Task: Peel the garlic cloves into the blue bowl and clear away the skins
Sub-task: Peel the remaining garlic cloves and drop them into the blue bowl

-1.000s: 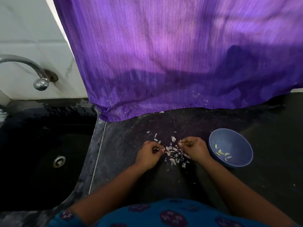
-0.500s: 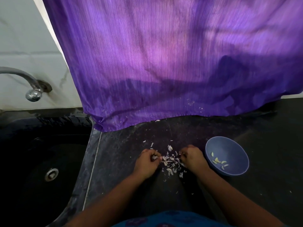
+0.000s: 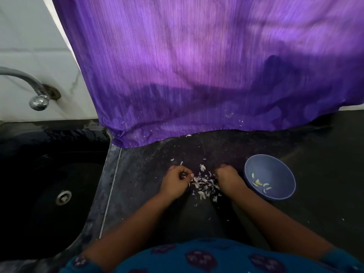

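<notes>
Dark counter (image 3: pixel 149 174), skins (image 3: pixel 203 183) between both curled hands; left hand (image 3: pixel 176 181) seemingly pinching something.

We count two hands: left hand (image 3: pixel 176 181), right hand (image 3: pixel 228 177). One blue bowl (image 3: pixel 275 164) at 3 o'clock of hands. Peeled cloves (image 3: pixel 259 183) inside: about six, too small for exact count. One skin pile (image 3: pixel 203 184) between hands, flakes uncountable. One faucet (image 3: pixel 37 95), one sink (image 3: pixel 29 223), one purple cloth (image 3: pixel 197 66).
</notes>
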A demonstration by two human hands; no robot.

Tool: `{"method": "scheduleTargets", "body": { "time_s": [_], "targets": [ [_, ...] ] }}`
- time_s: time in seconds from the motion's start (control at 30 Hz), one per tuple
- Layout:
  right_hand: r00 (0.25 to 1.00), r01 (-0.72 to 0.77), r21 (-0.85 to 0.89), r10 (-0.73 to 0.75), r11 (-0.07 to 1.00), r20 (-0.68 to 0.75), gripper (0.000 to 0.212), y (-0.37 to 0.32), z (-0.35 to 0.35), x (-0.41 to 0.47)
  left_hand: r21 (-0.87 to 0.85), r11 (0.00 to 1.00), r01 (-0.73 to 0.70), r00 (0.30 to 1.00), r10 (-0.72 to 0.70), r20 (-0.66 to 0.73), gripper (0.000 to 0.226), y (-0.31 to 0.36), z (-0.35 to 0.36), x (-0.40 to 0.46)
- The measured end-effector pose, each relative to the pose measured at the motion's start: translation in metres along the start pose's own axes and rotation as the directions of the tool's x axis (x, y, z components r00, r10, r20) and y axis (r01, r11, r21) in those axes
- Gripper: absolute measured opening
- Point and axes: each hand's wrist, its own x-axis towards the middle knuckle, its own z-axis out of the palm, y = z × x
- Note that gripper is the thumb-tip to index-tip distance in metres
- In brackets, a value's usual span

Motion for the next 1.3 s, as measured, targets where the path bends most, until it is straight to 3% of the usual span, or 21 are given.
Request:
{"method": "scheduleTargets", "body": {
  "time_s": [0.53, 0.6, 0.63, 0.7, 0.77, 0.83, 0.87, 0.93, 1.07, 1.17, 1.3],
  "targets": [
    [0.999, 0.030, -0.063, -0.028, 0.998, 0.041, 0.025, 0.004, 0.001, -0.004, 0.019, 1.000, 0.015, 1.000, -0.015, 0.017, 0.008, 0.005, -0.003, -0.005],
    [1.000, 0.017, 0.013, -0.016, 1.000, -0.017, 0.022, 0.005, 0.002, -0.003, 0.014, 1.000, 0.022, 1.000, -0.022, 0.022, 0.009, 0.005, -0.002, -0.005],
    [0.994, 0.000, 0.136, 0.014, 0.991, -0.104, 0.019, 0.004, 0.002, -0.003, 0.000, 1.000, 0.016, 1.000, -0.016, 0.025, 0.010, 0.005, -0.001, -0.005],
    [0.957, -0.026, 0.525, 0.173, 0.851, -0.232, 0.008, -0.005, -0.002, -0.007, -0.129, 0.992, -0.004, 1.000, 0.007, 0.024, 0.017, 0.008, 0.001, -0.006],
    [0.954, -0.050, 0.865, 0.281, 0.500, -0.108, 0.006, -0.016, -0.009, -0.012, -0.373, 0.927, 0.026, 1.000, -0.022, 0.015, 0.024, 0.014, 0.002, -0.007],
    [0.969, -0.072, 0.988, 0.245, 0.139, 0.036, 0.007, -0.026, -0.015, -0.017, -0.574, 0.813, 0.093, 0.995, -0.089, 0.036, 0.022, 0.023, 0.005, -0.007],
    [0.974, -0.080, 0.997, 0.214, 0.020, 0.074, 0.007, -0.030, -0.017, -0.019, -0.637, 0.763, 0.112, 0.993, -0.103, 0.052, 0.020, 0.027, 0.007, -0.007],
    [0.979, -0.089, 0.993, 0.175, -0.081, 0.102, 0.007, -0.036, -0.023, -0.022, -0.691, 0.711, 0.127, 0.992, -0.103, 0.076, 0.016, 0.033, 0.008, -0.006],
    [0.986, -0.037, 0.999, 0.164, -0.010, 0.038, 0.017, -0.036, -0.025, -0.025, -0.759, 0.628, 0.170, 0.985, -0.097, 0.141, 0.015, 0.036, 0.007, -0.007],
    [0.991, 0.074, 0.963, 0.089, 0.259, -0.100, 0.019, -0.033, -0.025, -0.027, -0.762, 0.618, 0.196, 0.979, -0.082, 0.185, 0.015, 0.038, 0.004, -0.009],
    [0.951, 0.256, 0.797, 0.004, 0.547, -0.308, 0.019, -0.029, -0.029, -0.028, -0.701, 0.682, 0.207, 0.972, -0.059, 0.229, 0.012, 0.041, -0.007, -0.009]
  ]
}}
